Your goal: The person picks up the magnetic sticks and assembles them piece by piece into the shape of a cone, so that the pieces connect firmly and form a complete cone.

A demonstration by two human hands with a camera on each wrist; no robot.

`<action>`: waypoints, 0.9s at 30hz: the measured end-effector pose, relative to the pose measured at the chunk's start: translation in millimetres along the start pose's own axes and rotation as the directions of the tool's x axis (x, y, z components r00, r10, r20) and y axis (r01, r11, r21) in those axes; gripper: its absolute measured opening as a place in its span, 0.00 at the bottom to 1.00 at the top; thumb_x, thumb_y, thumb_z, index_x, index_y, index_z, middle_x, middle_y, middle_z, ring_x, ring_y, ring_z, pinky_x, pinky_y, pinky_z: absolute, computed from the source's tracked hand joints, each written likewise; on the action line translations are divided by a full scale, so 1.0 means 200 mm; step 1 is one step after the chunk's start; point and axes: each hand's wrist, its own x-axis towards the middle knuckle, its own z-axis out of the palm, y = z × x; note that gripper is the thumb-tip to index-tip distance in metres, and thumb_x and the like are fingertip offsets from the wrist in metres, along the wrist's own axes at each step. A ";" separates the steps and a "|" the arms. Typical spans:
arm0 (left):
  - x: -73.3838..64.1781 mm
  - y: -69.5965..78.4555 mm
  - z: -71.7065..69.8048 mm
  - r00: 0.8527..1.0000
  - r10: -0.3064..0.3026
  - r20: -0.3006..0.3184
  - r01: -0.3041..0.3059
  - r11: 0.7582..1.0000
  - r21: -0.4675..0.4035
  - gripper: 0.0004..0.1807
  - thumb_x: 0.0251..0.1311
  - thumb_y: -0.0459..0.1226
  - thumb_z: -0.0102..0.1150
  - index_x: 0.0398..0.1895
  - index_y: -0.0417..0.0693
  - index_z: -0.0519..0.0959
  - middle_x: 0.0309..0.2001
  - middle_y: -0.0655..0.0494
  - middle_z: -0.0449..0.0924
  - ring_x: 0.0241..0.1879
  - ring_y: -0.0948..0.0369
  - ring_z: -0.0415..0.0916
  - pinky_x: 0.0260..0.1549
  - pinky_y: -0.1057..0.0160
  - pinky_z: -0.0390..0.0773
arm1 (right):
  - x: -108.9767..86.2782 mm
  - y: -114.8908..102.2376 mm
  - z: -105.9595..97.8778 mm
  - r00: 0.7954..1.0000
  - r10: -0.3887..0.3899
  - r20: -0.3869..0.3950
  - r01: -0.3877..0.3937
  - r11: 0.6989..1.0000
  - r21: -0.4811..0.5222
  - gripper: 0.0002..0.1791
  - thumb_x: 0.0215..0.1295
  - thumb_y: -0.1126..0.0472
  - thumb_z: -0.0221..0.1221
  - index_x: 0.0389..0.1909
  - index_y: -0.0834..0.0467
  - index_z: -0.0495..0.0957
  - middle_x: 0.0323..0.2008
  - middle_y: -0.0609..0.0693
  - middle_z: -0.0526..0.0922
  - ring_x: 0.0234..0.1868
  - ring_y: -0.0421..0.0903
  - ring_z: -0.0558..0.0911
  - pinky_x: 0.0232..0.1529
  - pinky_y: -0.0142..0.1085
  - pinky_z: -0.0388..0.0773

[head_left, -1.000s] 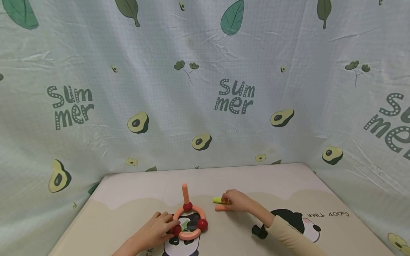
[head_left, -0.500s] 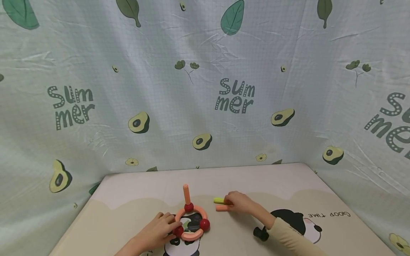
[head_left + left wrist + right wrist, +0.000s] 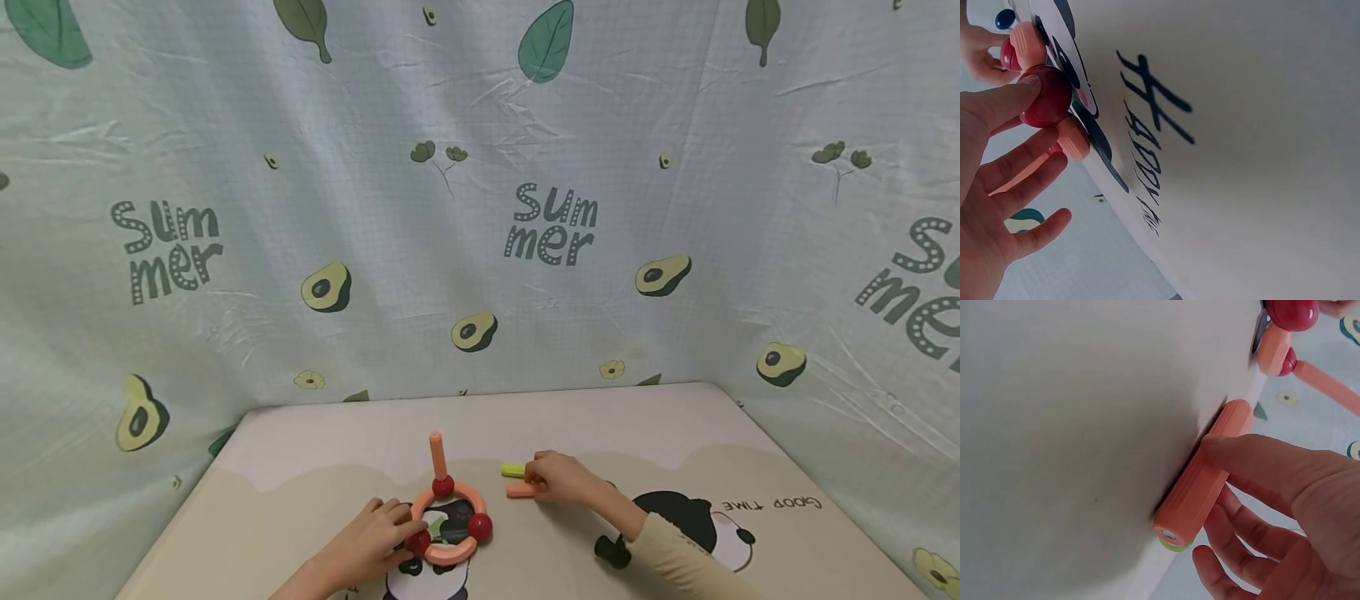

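Note:
In the head view, a ring [image 3: 476, 497] of curved orange rods joined by red balls lies on the table. A straight orange rod [image 3: 437, 455] stands out from its far ball. My left hand [image 3: 372, 533] holds the ring's left red ball [image 3: 1047, 97], thumb on top, the other fingers spread. To the right, my right hand [image 3: 562, 478] pinches a loose straight orange rod [image 3: 1204, 478] between thumb and fingers. Just beyond it lies a yellow-green rod [image 3: 513, 470]. In the right wrist view the orange rod covers most of that one.
The table [image 3: 315, 450] has a printed cover with panda drawings [image 3: 427, 583] and lettering. A patterned curtain [image 3: 390, 250] hangs behind and along the sides. A black wrist device [image 3: 612, 551] sits at my right forearm.
My right hand has shifted slightly nearer and to the right, from over the yellow-green rod onto the orange one. My left hand stays on the red ball; the ring barely moves.

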 end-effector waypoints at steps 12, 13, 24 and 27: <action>0.01 0.00 -0.02 1.000 -0.018 0.023 0.018 1.000 -0.018 0.15 0.49 0.44 0.61 0.42 0.57 0.77 0.32 0.65 0.72 0.34 0.68 0.65 0.30 0.67 0.60 | -0.01 0.01 -0.01 1.000 0.006 -0.016 -0.006 1.000 -0.027 0.10 0.46 0.67 0.63 0.31 0.54 0.78 0.23 0.44 0.69 0.25 0.37 0.64 0.27 0.28 0.62; 0.01 0.00 -0.02 1.000 -0.015 0.018 0.015 1.000 -0.016 0.15 0.48 0.44 0.61 0.42 0.57 0.77 0.32 0.66 0.72 0.34 0.68 0.65 0.30 0.68 0.60 | -0.01 0.01 -0.02 1.000 0.012 -0.015 -0.012 1.000 -0.020 0.11 0.45 0.68 0.63 0.31 0.54 0.78 0.23 0.44 0.69 0.26 0.37 0.64 0.27 0.28 0.62; 0.01 0.00 -0.01 1.000 -0.016 0.027 0.016 1.000 -0.014 0.15 0.48 0.44 0.61 0.42 0.58 0.76 0.32 0.66 0.72 0.34 0.68 0.65 0.30 0.67 0.61 | 0.00 0.00 -0.03 0.999 0.047 -0.002 -0.047 0.996 0.078 0.12 0.46 0.64 0.64 0.35 0.54 0.78 0.25 0.43 0.69 0.28 0.39 0.65 0.27 0.29 0.62; 0.01 0.00 -0.01 0.999 -0.014 0.030 0.015 1.000 -0.012 0.15 0.48 0.44 0.62 0.42 0.58 0.76 0.32 0.66 0.72 0.34 0.68 0.66 0.30 0.67 0.60 | 0.01 0.01 -0.03 1.000 0.014 -0.009 -0.013 0.993 0.120 0.12 0.47 0.63 0.64 0.35 0.54 0.78 0.26 0.43 0.71 0.28 0.38 0.67 0.28 0.27 0.64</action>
